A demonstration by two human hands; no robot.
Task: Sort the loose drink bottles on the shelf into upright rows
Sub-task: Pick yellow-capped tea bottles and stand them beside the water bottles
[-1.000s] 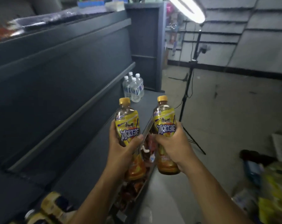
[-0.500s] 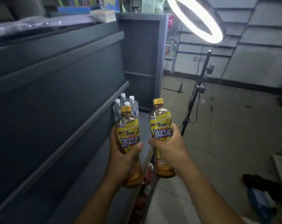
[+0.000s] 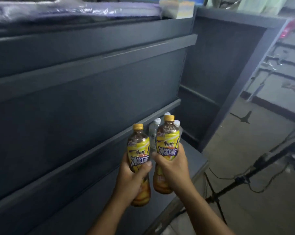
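Note:
I hold two iced-tea bottles with yellow labels and orange caps, both upright above the dark grey shelf [image 3: 192,160]. My left hand [image 3: 131,180] grips the left tea bottle [image 3: 138,146] around its middle. My right hand [image 3: 172,167] grips the right tea bottle [image 3: 168,138], which is a little higher and almost touches the other. Just behind them a small group of clear water bottles [image 3: 154,131] with white caps stands upright at the shelf's far end, partly hidden by the tea bottles.
The shelf's grey back panel [image 3: 75,107] fills the left. An end panel [image 3: 216,73] closes the shelf at the far end. A black light stand [image 3: 255,168] and its cables stand on the tiled floor [image 3: 253,209] to the right. Plastic-wrapped goods [image 3: 72,9] lie on top.
Both hands have carried the tea bottles forward and left over the shelf, closer to the water bottles. The two bottles have come nearer together. The view has swung towards the shelf.

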